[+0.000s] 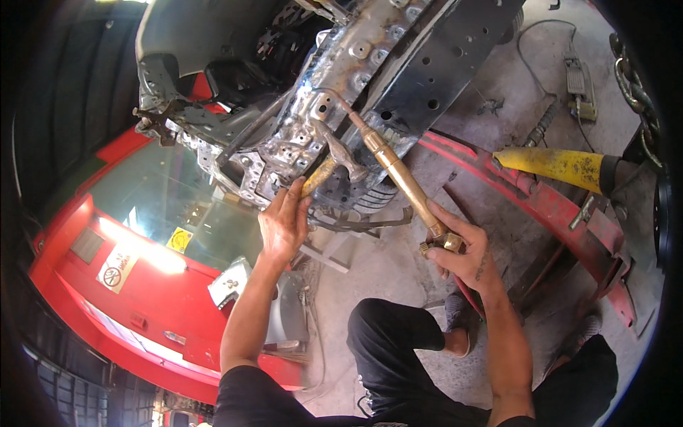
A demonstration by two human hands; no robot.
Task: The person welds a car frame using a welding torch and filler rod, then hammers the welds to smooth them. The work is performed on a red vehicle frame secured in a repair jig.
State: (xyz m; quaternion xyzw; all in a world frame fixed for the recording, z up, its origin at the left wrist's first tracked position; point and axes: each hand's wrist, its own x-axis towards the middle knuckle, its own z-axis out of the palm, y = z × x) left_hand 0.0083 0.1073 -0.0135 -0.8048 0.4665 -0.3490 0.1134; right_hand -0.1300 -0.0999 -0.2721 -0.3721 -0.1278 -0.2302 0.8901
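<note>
My left hand is closed around the yellow handle of a hammer, whose worn steel head lies over the bare metal of a stripped vehicle body. Whether the head touches that metal I cannot tell. In my right hand is a brass gas torch, gripped near its valve knobs and angled up to the left. Its thin bent tip reaches the scorched rail of the body, where a small bright bluish-white glow shows. A red hose trails from the torch's lower end.
A red vehicle with a large window stands at the left. On the right are a red steel frame, a yellow cylinder, a hanging chain and a corded pedal-like device. A black perforated beam runs beside the body.
</note>
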